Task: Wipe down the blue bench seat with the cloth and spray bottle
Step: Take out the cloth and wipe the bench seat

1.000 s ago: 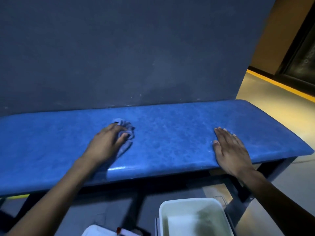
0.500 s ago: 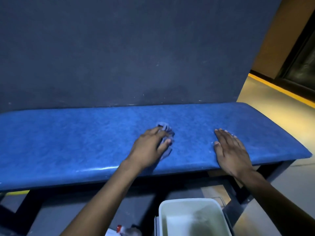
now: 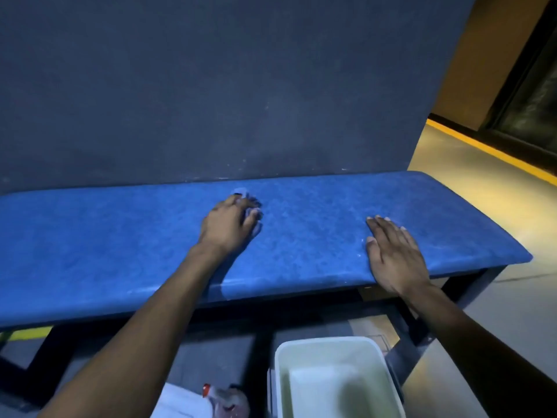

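Observation:
The blue bench seat (image 3: 301, 245) runs left to right against a dark wall. My left hand (image 3: 229, 226) presses a bunched blue-grey cloth (image 3: 242, 193) onto the seat's middle, toward the back edge; only a bit of cloth shows past the fingers. My right hand (image 3: 394, 254) lies flat and empty on the seat's front right part, fingers apart. The spray bottle (image 3: 224, 401), with a red tip, sits low on the floor by my left forearm, partly cut off by the frame.
A white plastic bin (image 3: 334, 345) stands on the floor below the bench, between my arms. The bench's dark frame and legs (image 3: 470, 282) show under the seat. A yellow floor stripe (image 3: 488, 150) runs at the right, beside a dark doorway.
My left hand has slid the cloth rightward along the seat, then farther back toward the wall. My right hand has stayed flat in place.

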